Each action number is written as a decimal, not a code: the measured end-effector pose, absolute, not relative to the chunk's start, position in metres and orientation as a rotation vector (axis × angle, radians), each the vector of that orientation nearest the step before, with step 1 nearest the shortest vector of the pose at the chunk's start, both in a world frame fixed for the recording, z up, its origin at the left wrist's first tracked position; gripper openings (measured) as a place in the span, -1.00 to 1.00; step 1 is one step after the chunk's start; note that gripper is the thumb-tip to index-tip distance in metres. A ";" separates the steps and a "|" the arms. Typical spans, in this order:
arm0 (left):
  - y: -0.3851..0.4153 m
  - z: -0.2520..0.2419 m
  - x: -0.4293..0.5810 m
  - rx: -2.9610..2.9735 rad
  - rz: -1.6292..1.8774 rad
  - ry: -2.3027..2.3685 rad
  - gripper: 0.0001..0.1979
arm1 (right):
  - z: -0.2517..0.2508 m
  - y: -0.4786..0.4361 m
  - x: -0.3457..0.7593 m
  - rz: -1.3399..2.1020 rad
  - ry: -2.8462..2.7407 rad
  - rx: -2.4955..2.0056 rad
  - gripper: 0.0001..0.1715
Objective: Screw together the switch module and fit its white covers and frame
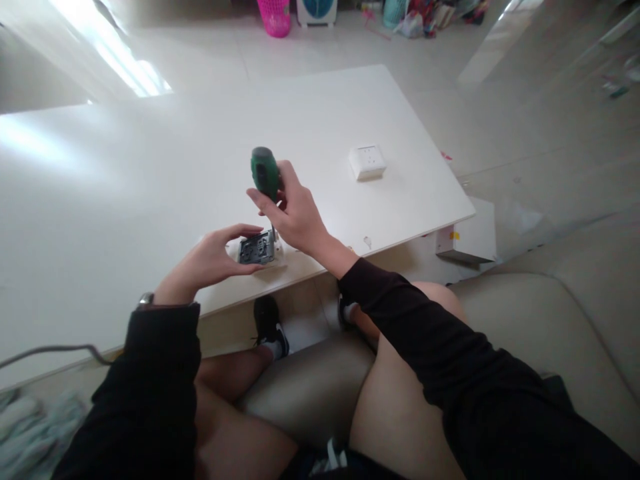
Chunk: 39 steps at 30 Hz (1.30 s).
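Observation:
Near the table's front edge, my left hand (215, 257) grips a small socket module (257, 248) between thumb and fingers, its dark inner side facing up. A pale plastic base shows beneath and around it. My right hand (295, 210) is wrapped round a screwdriver (265, 172) with a green and black handle. The tool stands nearly upright, its shaft pointing down at the module's right edge; whether the tip sits in a screw I cannot tell. Farther right on the table lies a white wall socket (368, 162) with its slotted face up.
The white table (150, 167) reaches left out of view. A small bit of something (367, 241) lies by its front edge. On the floor are a white box (467, 233) at right and a pink basket (275, 17) at the back. A grey cable (55, 348) runs at lower left.

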State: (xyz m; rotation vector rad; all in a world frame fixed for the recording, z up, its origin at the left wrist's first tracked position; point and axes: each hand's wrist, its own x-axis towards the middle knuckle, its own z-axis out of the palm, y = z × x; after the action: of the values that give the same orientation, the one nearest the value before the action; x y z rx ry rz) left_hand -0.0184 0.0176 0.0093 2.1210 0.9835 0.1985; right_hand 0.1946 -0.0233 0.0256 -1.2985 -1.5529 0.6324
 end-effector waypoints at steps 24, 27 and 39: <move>0.019 0.002 -0.020 2.063 0.261 0.920 -0.22 | 0.022 -0.020 0.186 0.686 -1.640 -1.162 -0.55; 0.018 0.002 -0.019 2.085 0.236 0.949 -0.19 | 0.028 -0.023 0.185 0.679 -1.619 -1.194 -0.59; 0.013 -0.001 -0.010 2.305 0.145 1.094 -0.20 | 0.045 -0.028 0.186 0.783 -1.768 -1.269 -0.66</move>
State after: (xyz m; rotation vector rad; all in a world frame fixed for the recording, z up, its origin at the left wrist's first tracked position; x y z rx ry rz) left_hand -0.0104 0.0125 -0.0010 2.3047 1.0937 0.1453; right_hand 0.1856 -0.0278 0.0452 -1.2695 -1.7676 0.7830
